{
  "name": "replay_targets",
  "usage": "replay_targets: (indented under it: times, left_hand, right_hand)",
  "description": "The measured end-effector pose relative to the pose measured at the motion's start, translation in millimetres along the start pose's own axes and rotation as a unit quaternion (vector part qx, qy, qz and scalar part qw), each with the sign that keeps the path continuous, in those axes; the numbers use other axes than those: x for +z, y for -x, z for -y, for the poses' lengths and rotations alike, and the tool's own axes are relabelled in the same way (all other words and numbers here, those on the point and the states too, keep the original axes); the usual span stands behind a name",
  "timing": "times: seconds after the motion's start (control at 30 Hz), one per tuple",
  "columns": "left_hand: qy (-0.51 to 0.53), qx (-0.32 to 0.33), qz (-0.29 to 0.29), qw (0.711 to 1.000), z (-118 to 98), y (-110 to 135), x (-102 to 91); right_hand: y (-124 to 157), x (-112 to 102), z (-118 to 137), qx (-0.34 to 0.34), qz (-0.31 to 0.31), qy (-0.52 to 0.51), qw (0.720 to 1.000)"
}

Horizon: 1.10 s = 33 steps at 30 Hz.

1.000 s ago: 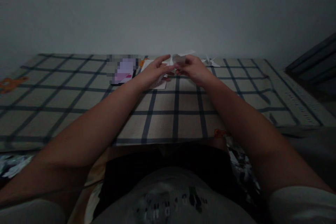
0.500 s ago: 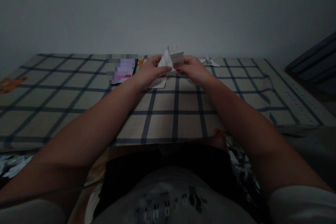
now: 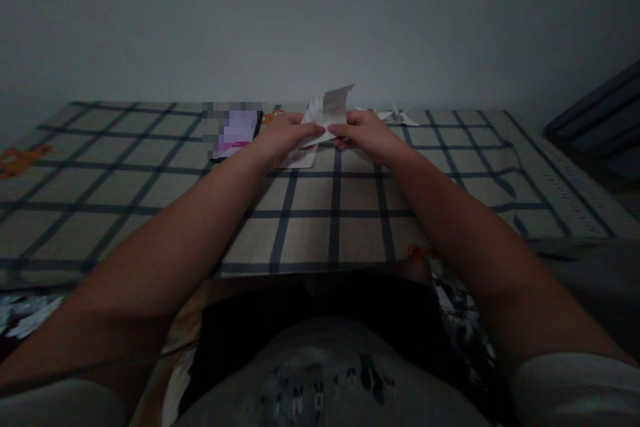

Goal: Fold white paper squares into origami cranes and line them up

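Observation:
A partly folded sheet of white paper [image 3: 334,107] is held up above the cloth, one flap standing upright. My left hand [image 3: 287,135] pinches its left side, thumb on the near face. On the other side my right hand [image 3: 367,133] is closed on the paper, its thumb close to the left one. Beneath my left hand lies a flat pale sheet or booklet [image 3: 304,159], partly covered. Just past my right hand sits a folded paper crane [image 3: 400,116], with some white paper beside it.
A checked cloth [image 3: 310,233] covers the table, which meets a plain wall. Left of my hands lies a phone [image 3: 237,127] with a lit, partly blurred screen. Dark slatted furniture [image 3: 600,123] stands at the far right.
The paper's right flap has swung up and now stands taller. My thumbs have come nearer together along its lower edge. The phone and the crane are unmoved.

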<state>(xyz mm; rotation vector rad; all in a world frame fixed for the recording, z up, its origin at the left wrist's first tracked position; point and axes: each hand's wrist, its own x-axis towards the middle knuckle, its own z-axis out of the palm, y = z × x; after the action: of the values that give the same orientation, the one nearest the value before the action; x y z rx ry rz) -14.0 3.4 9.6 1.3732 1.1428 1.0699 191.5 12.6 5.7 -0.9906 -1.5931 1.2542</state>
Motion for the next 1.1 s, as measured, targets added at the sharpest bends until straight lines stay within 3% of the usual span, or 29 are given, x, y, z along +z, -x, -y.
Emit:
replay_targets:
  times: [0.57,0.87,0.97,1.1]
  left_hand:
    - [-0.009,-0.017,-0.004,1.000,-4.4,5.3,3.8]
    - [0.052,-0.033,0.006,0.998,-7.1,4.6,5.5]
    - [0.053,-0.055,0.013,0.997,-12.3,7.7,7.4]
    - [0.076,-0.070,0.010,0.995,-19.3,13.6,9.2]
  right_hand:
    - [1.5,-0.4,2.7,-0.016,0.026,0.030,0.999]
    - [8.7,4.1,15.3,-0.083,-0.002,0.081,0.993]
    - [8.0,1.7,13.4,-0.077,0.005,0.102,0.992]
    - [0.8,-2.7,2.5,-0.050,0.013,0.052,0.997]
